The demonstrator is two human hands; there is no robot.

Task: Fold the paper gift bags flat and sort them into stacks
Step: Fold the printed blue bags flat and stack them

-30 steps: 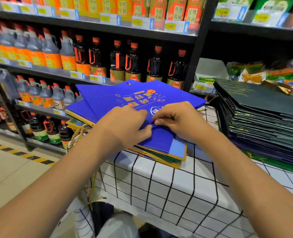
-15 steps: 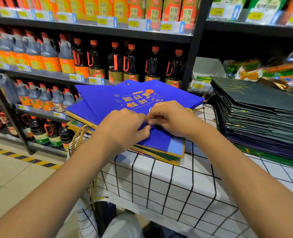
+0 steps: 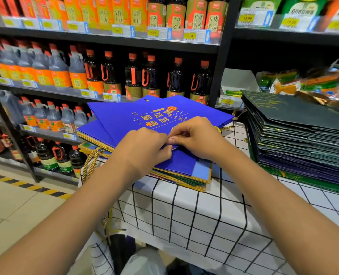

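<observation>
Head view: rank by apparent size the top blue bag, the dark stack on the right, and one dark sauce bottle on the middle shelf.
1. dark stack
2. top blue bag, partly hidden by hands
3. sauce bottle

The bottle stands farther off, so true size is unsure.

A blue paper gift bag (image 3: 125, 118) with orange print lay flat, slightly askew, on top of the left stack (image 3: 186, 175) of folded bags upon the checked tablecloth (image 3: 184, 215). Gold cord handles (image 3: 91, 161) hung off that stack's left edge. Right of it, well apart, stood a taller stack of dark, apparently green-black, flattened bags (image 3: 295, 135).
</observation>
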